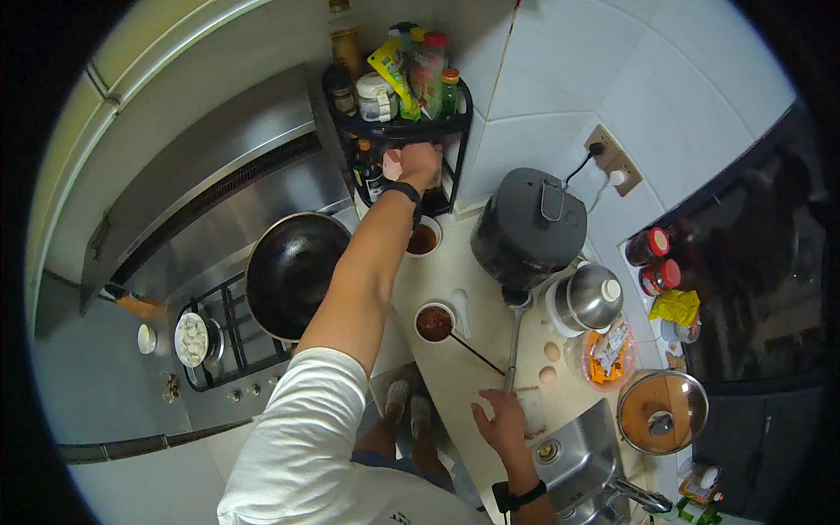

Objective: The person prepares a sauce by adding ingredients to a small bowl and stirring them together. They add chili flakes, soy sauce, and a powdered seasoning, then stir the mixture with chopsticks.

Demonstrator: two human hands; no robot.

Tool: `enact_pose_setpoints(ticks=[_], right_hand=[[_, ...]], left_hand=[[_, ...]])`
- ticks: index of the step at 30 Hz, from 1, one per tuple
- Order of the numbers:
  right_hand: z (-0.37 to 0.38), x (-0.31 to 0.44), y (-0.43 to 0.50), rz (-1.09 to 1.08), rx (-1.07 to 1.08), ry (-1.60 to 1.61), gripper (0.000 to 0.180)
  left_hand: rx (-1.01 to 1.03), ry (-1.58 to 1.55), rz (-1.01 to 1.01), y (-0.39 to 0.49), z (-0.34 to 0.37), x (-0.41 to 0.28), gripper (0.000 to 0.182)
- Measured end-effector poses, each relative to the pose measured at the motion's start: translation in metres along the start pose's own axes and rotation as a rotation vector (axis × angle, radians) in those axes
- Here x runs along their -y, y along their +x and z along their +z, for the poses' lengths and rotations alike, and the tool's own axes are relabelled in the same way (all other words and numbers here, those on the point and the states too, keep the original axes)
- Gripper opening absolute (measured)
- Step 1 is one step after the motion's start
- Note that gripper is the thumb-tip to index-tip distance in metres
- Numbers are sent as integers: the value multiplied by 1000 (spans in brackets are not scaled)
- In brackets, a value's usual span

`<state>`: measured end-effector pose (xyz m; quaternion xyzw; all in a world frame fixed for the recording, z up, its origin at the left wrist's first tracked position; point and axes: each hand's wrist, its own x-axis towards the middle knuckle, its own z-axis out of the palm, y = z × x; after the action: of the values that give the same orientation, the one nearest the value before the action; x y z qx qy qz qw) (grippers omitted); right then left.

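Observation:
My left hand (421, 163) reaches into the lower shelf of a black corner rack (400, 131). Its fingers are curled beside a pink item (392, 164) and dark sauce bottles (369, 172); whether it grips anything is hidden. Below that wrist stands a white bowl of brown liquid (423, 239). Over the counter, my right hand (504, 420) has its fingers apart, near the end of a metal-handled utensil (516, 341) and a white cloth (531, 410). A thin dark stick (479, 354) leans from a small bowl of reddish-brown sauce (434, 322); a white spoon (461, 312) lies alongside.
To the left, a black wok (298, 275) and a plate of pale food pieces (192, 339) sit on the gas stove (230, 328). A dark cooking appliance (531, 223), two eggs (550, 364), a steel pot (594, 295), a sink (584, 453) and a glass lid (663, 412) are on the right.

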<state>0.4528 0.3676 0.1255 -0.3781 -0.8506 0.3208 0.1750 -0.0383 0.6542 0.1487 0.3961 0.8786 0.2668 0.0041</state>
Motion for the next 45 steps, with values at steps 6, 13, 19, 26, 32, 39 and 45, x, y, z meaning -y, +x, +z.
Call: enact_pose_setpoints(ticks=[6,13,19,26,32,39,45], right_hand=[[5,-1,0,13,-11,26,25],[18,-6,11,-16,26,37,26],[28,-9,12,-61,31,80,25],[35,-17,7,-80,105,94,29],[18,-15,50,-180,-135,178,42],[-50,4,121,-229,-67,513,95],[-45,8,74,-196,804,1134,115]], left_hand=[[-171,76,237,1,3,2,39],[56,52,213,-14,-1,-2,37],[-110,19,359,-57,-24,-6,42],[-213,-11,656,-106,-84,-14,40],[-12,-265,657,-165,-174,-36,40],[757,-570,557,-233,-262,-66,39],[1106,-587,729,-304,-273,-80,36]])
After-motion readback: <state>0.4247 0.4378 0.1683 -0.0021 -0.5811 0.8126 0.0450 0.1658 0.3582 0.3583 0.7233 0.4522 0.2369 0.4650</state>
